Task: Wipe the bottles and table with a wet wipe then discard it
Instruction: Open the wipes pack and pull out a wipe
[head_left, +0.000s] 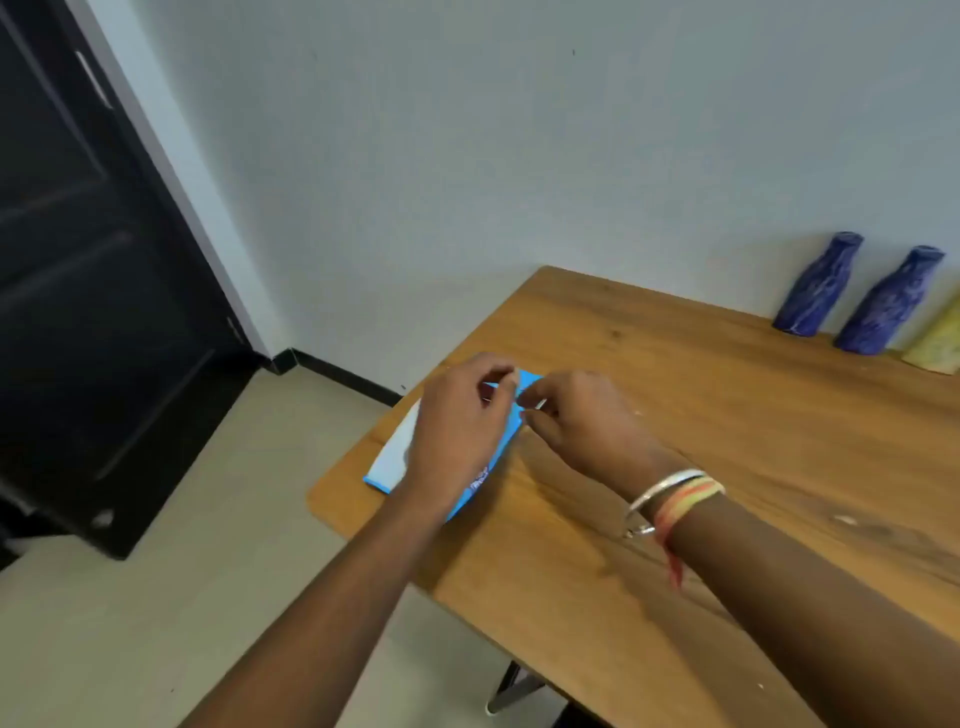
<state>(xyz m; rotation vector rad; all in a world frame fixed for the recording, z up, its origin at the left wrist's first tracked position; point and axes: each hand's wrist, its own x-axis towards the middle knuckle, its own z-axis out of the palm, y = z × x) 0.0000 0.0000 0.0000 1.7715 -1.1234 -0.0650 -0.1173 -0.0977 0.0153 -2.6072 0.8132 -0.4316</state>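
On the wooden desk (675, 415), both hands are pinching at the blue wipe pack (400, 457), my left hand (462, 421) and right hand (582, 421), so bottles (815, 286) are not wiped yet.

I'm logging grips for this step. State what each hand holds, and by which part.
Both hands, left and right, are at the far end of the blue wipes pack. Their fingers seem to pinch something there, but it cannot be told what.

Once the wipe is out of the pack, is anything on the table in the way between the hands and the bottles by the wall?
Nothing visible. Both hands, left and right, are at the blue wipe pack near the table's left corner. The tabletop between them and the two blue bottles and the yellow bottle is bare wood.
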